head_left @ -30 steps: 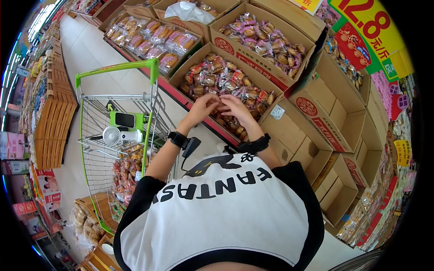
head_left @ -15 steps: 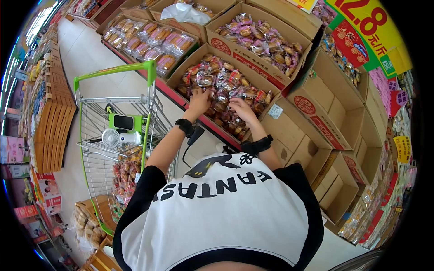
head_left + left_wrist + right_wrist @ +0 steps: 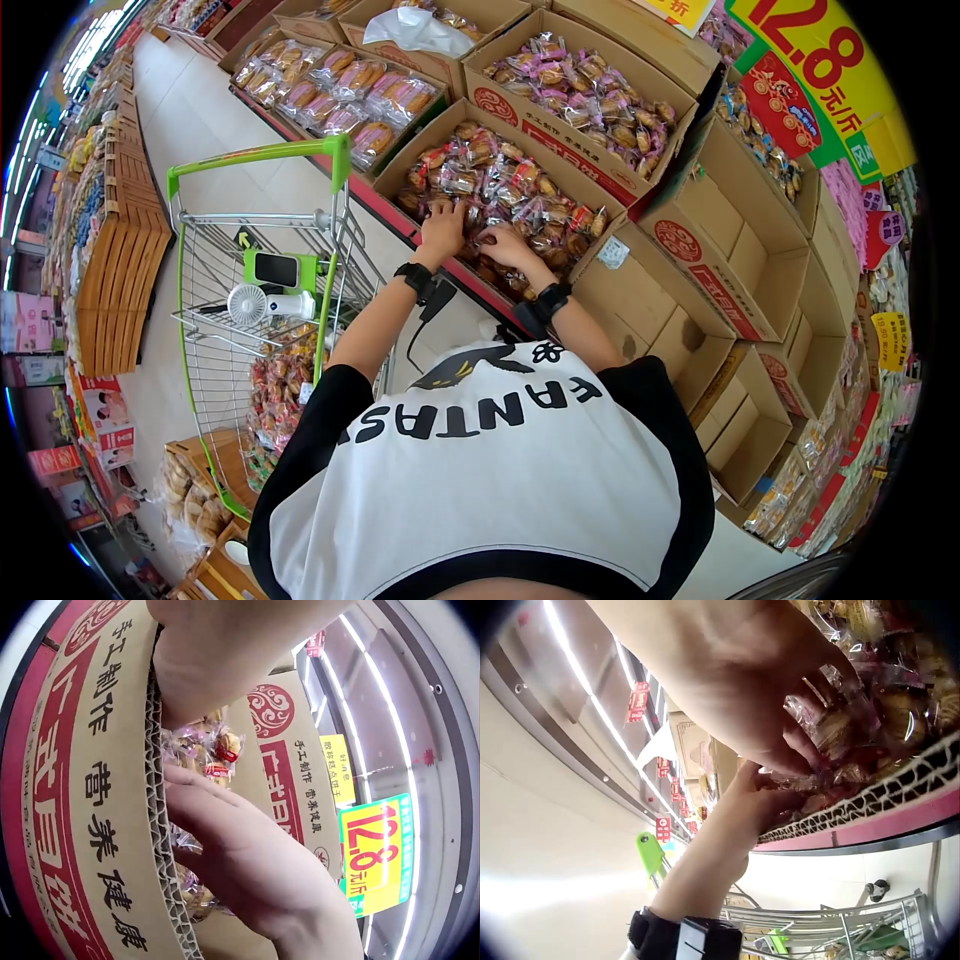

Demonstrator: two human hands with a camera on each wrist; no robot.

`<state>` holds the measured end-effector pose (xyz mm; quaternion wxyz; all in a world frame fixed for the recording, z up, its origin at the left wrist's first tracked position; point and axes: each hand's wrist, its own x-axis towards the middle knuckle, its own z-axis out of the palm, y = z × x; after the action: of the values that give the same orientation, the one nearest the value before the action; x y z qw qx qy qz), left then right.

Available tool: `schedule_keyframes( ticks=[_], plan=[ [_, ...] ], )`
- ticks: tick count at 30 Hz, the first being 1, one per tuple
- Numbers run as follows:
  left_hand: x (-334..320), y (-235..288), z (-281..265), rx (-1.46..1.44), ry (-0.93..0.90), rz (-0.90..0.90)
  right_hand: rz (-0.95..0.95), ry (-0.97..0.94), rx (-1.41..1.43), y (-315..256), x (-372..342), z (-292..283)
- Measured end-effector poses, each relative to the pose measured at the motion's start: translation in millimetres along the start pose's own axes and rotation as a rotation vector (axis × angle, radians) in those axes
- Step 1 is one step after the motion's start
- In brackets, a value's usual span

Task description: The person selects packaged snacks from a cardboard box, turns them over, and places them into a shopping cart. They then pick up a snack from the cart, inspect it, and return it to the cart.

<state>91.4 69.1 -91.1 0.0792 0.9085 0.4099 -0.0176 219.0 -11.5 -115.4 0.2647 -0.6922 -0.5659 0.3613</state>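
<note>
A cardboard box (image 3: 575, 165) holds many small clear-wrapped pastries (image 3: 515, 195), some with red or pink wrappers. My left hand (image 3: 442, 236) reaches over the near edge at the box's left end, its fingers bent down among the pastries and their tips hidden. Beside it, to the right, my right hand (image 3: 508, 247) dips into the same pile. In the right wrist view, the fingers of the right hand (image 3: 757, 682) are spread and slightly bent against the wrapped pastries (image 3: 907, 712). Whether the left fingers grip a pastry I cannot tell.
At left stands a shopping cart (image 3: 255, 150) with green trim, carrying a small white fan (image 3: 248, 302), a phone (image 3: 276, 266) and bagged goods. Other boxes of pastries (image 3: 580, 95) adjoin at the back. Bare cardboard boxes (image 3: 735, 215) stand at right, below a yellow price sign (image 3: 815, 50).
From close together over the pile, the hands parted; the left went down into the pastries at left and stayed there. The right hand then moved left and down, beside the left.
</note>
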Motion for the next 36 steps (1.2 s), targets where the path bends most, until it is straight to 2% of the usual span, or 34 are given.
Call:
schedule_keyframes(
  ticks=[7,9,10,13,16,18,19,21,22,24,25,27,28,29,31,32,33,35,36],
  plan=[
    [0,1,1,-0.008,0.048,-0.04,-0.026,-0.054,-0.218,1,-2,2],
    [0,2,-4,0.033,-0.04,-0.027,0.04,-0.2,-0.186,-2,-2,-6],
    [-1,2,-4,0.034,-0.038,-0.026,0.039,-0.197,-0.186,0,-1,-6],
    [-2,3,-4,0.022,0.024,-0.018,-0.012,-0.116,-0.217,0,-9,-7],
    [-2,1,-4,-0.072,-0.032,-0.036,-0.076,-0.015,-0.181,-3,-15,-16],
    [-2,-1,-1,-0.106,0.045,-0.01,0.049,0.041,0.108,2,-14,-24],
    [-2,-2,2,-0.106,0.044,-0.008,0.126,-0.008,0.298,-1,-14,-32],
    [0,-4,6,-0.182,0.152,-0.024,-0.185,0.33,0.209,19,-12,-24],
    [0,-5,5,-0.182,0.151,-0.021,-0.184,0.333,0.209,6,-18,-32],
    [2,-7,-2,-0.437,0.175,0.003,0.009,0.299,0.867,-16,-31,-49],
    [3,-8,-7,-0.44,0.175,0.004,0.011,0.3,0.865,-13,-32,-51],
    [8,-13,-17,-0.906,0.145,-0.003,0.061,0.291,1.178,-10,-37,-57],
    [13,-19,-13,-1.131,0.051,-0.099,0.018,0.282,1.247,-11,-41,-59],
    [12,-22,-11,-1.131,0.051,-0.1,0.018,0.281,1.247,-13,-44,-62],
    [-6,-9,-62,-1.755,-0.118,-0.219,-0.116,0.194,1.549,-15,-49,-66],
    [-11,-10,-72,-1.903,-0.182,-0.11,-0.054,0.204,1.606,-17,-50,-67],
    [-17,-6,-84,-1.903,-0.181,-0.111,-0.053,0.203,1.607,-21,-51,-69],
    [-32,3,-104,-2.307,-0.429,0.082,-0.11,0.152,1.719,-28,-57,-73],
    [-37,4,-107,-2.366,-0.476,0.103,-0.108,0.148,1.718,-29,-58,-72]
  ],
)
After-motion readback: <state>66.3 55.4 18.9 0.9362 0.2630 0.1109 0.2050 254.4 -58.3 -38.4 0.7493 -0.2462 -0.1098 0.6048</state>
